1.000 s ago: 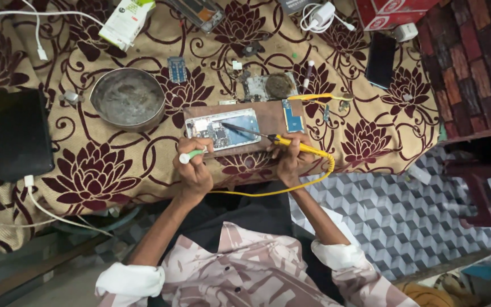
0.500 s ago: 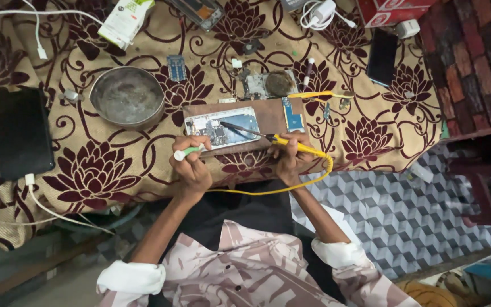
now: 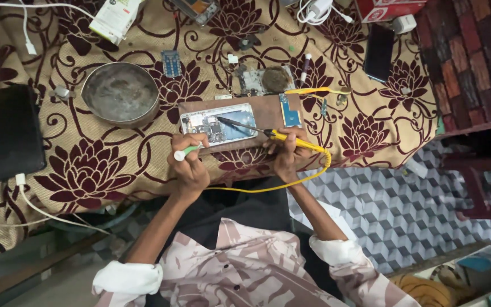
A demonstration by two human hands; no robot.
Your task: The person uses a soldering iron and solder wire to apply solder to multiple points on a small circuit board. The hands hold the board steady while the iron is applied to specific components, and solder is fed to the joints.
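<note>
This looks like a small phone-repair workplace set up in a home-like room. The bench [image 3: 115,170] is covered with a tan cloth printed with dark red flowers, and repair gear is spread over it. Just beyond the hands lies an opened phone [image 3: 217,125] on a brown work board [image 3: 268,111], with a yellow-handled soldering iron [image 3: 282,137] over it. Farther out sit a bare circuit board [image 3: 251,82], a small blue module [image 3: 171,62], and a round metal bowl [image 3: 120,94]. Dark phones [image 3: 9,131] and white charger cables [image 3: 41,207] lie to the sides. Patterned floor tiles [image 3: 404,210] show to the right.
</note>
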